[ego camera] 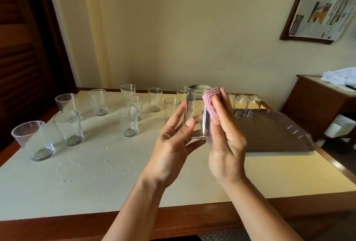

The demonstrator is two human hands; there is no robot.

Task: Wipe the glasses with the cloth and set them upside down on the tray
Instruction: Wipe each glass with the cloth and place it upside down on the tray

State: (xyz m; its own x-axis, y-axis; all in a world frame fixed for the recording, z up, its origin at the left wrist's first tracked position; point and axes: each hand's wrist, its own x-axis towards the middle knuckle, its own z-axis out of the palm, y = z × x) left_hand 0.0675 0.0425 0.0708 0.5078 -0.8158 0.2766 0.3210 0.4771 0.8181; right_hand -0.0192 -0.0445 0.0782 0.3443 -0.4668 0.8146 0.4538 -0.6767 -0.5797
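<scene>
We hold one glass [197,112] upright in the air, above the bench [96,173] and just left of the tray [273,134]. L hand [173,144]: fingers [189,123] curled round the glass's lower part, thumb side toward us, grasping it. R hand [225,140]: fingers straight, pressing the pink cloth [211,102] flat against the glass's right wall, near the rim; cloth folded over the fingertips. Three glasses [243,106] stand upside down in a row at the tray's far edge, touching or nearly so. Rest of tray: patterned brown surface. Left of the tray, approx. ten glasses [128,121] stand upright, spread over the bench, well apart from each other. Bench top pale w/ wood border. Right of the tray, a side cabinet [316,102] w/ a white cloth [341,77] on top. Newspaper [323,3] on the wall above.
</scene>
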